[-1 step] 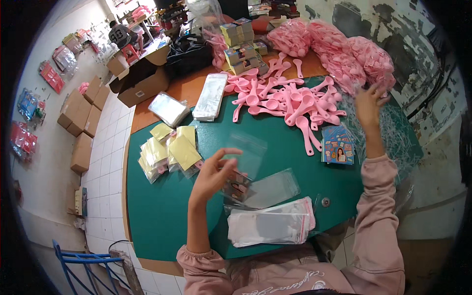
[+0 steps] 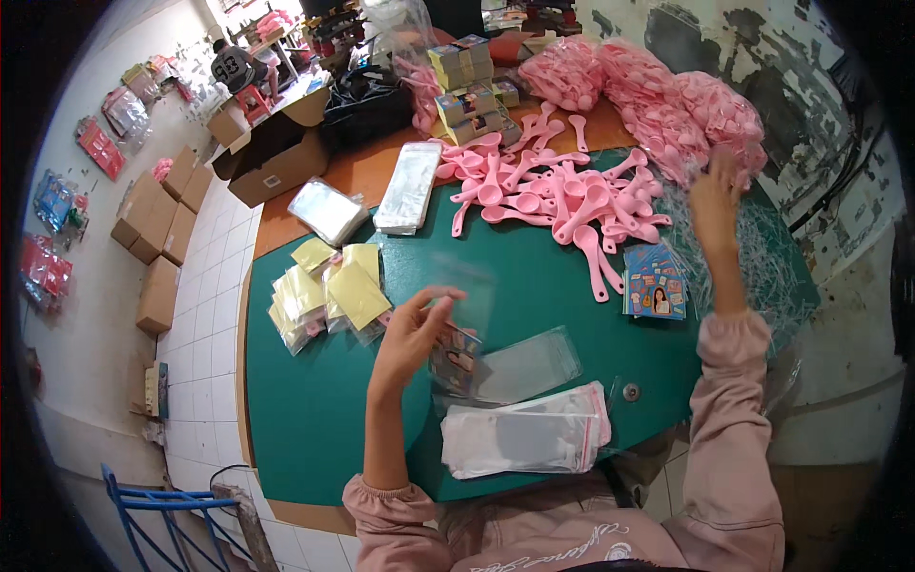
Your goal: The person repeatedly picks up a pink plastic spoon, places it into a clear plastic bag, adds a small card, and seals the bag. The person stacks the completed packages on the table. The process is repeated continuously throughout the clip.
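My left hand (image 2: 412,332) is closed, thumb and fingers pinched on a clear plastic bag (image 2: 472,291) that stands up from its fingertips. A printed card (image 2: 456,360) shows through the lower part of the bag. At the right my right hand (image 2: 717,202) reaches far forward over a tangle of thin clear plastic strips (image 2: 762,248), its fingers stretched out and slightly blurred; I see nothing in them. Below the left hand lie a loose clear bag (image 2: 534,367) and a stack of clear bags (image 2: 519,434) with a pink edge.
Pink measuring spoons (image 2: 572,195) lie heaped at the back, beside a stack of blue cards (image 2: 655,281). Filled bags with yellow cards (image 2: 357,296) lie left. Behind are bag stacks (image 2: 408,191), bundled cards (image 2: 472,105), bagged spoons (image 2: 658,105) and an open carton (image 2: 272,167).
My right hand's fingers, spread before, have drawn closer together. The bag in my left hand has shifted a little to the left and tilted more upright.
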A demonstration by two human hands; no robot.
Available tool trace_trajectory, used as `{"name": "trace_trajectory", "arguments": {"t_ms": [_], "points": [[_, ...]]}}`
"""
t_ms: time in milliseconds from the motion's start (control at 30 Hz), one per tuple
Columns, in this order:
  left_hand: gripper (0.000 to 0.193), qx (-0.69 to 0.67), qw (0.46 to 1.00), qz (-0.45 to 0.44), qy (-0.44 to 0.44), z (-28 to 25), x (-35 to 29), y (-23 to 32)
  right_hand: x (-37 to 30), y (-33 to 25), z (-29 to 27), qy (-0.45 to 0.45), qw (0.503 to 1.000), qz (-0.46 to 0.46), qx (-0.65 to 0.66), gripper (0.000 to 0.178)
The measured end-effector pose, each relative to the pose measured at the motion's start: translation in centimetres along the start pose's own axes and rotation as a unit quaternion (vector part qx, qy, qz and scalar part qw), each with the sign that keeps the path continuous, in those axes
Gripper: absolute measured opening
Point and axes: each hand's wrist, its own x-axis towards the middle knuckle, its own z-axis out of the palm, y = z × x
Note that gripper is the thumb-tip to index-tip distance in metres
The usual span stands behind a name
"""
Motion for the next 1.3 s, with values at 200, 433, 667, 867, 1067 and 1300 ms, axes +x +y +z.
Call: {"name": "trace_trajectory", "arguments": {"t_ms": [200,433,667,867,1067,1300], "points": [[0.028,-0.056,0.995,0.031,0.08,-1.0,0.1,-1.2,-4.7,-10.2,9.0,-0.09,0.962,0.021,-0.256,0.014],[0.027,-0.108,0.989,0.042,0.092,-1.4,0.1,-0.2,-4.9,-9.5,9.5,-0.115,0.935,0.03,-0.336,0.015],[0.027,0.023,0.999,0.001,-0.032,-1.9,1.7,1.5,0.4,-12.4,6.7,-0.096,0.992,0.016,0.084,0.018],[0.028,0.012,1.0,-0.011,-0.019,-2.0,2.7,0.8,1.3,-13.8,7.6,-0.112,0.956,0.046,0.269,0.013],[0.028,-0.016,1.0,0.003,-0.024,-1.7,3.2,-1.0,1.0,-13.4,8.9,-0.122,0.965,0.002,0.233,0.01],[0.029,-0.002,0.999,-0.021,-0.024,-1.3,3.4,-1.1,0.1,-12.8,10.4,-0.038,0.96,0.031,0.276,0.009]]}}
